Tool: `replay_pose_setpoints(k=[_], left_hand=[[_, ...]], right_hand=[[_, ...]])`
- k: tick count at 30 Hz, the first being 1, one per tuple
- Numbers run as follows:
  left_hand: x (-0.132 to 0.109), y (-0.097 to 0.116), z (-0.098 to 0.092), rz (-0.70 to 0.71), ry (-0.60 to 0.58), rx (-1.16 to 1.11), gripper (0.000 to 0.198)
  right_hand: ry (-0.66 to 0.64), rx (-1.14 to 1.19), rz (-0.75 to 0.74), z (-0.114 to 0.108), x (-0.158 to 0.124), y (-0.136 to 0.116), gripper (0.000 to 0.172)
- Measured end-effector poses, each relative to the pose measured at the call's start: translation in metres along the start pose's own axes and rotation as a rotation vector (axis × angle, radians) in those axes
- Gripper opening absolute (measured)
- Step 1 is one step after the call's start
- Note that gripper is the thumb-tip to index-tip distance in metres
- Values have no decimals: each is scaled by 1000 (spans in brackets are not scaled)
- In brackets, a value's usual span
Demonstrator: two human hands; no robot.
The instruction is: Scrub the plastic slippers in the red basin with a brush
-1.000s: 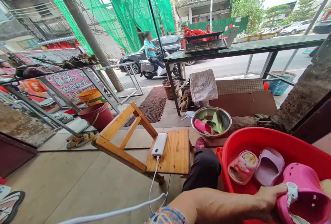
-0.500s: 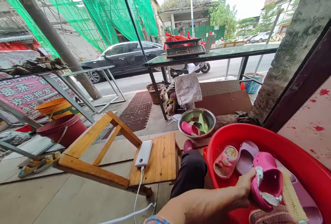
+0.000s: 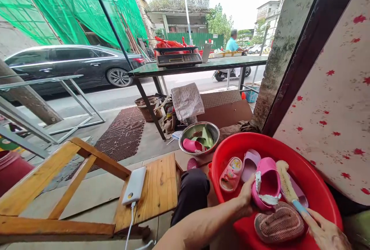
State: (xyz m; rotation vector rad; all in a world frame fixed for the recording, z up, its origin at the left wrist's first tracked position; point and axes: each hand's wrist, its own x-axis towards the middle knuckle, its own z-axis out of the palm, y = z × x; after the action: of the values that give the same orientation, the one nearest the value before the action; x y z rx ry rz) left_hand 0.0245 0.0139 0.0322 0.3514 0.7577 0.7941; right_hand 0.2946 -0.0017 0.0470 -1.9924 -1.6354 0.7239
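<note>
My left hand (image 3: 246,196) is closed around the side of a bright pink clog (image 3: 266,183), holding it over the red plastic basin (image 3: 318,188). At the lower right my right hand (image 3: 326,232) grips the blue handle of a scrubbing brush (image 3: 287,182), whose bristles rest against the clog. Inside the basin also lie a small pink patterned sandal (image 3: 230,173), a pale lilac slipper (image 3: 250,162) and a brown-soled shoe (image 3: 279,225) turned sole up.
A steel bowl (image 3: 185,134) with pink and green slippers stands on the floor behind the basin. A tipped wooden stool (image 3: 86,188) carries a white power bank (image 3: 134,185) with a cable. A glass-topped table (image 3: 199,66) bears a scale (image 3: 178,59). A car and a rider on a scooter pass on the street.
The view has swung right and down. My right hand with the brush has come into view at the clog. The scooter rider has moved rightward along the street.
</note>
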Motion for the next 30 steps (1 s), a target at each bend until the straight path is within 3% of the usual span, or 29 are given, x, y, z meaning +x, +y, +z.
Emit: replay_pose_setpoints(k=[5, 10, 14, 18, 22, 25, 30], left_hand=[[-7, 4, 2, -71, -19, -30, 95], [-4, 11, 3, -92, 55, -41, 87], [1, 14, 1, 14, 200, -3, 75], [6, 17, -4, 153, 318, 102, 69], [6, 16, -8, 373, 194, 254, 68], [2, 13, -10, 415, 164, 366, 69], [6, 10, -18, 331, 310, 467, 65]], right_hand=[[90, -43, 20, 1, 14, -7, 71], [218, -221, -159, -3, 6, -15, 67], [248, -295, -362, -12, -11, -17, 54], [304, -332, -418, -33, -14, -11, 49], [397, -366, -394, -48, -6, -9, 47], [368, -376, -447, -45, -9, -16, 47], [266, -397, -559, -25, -45, -34, 43]])
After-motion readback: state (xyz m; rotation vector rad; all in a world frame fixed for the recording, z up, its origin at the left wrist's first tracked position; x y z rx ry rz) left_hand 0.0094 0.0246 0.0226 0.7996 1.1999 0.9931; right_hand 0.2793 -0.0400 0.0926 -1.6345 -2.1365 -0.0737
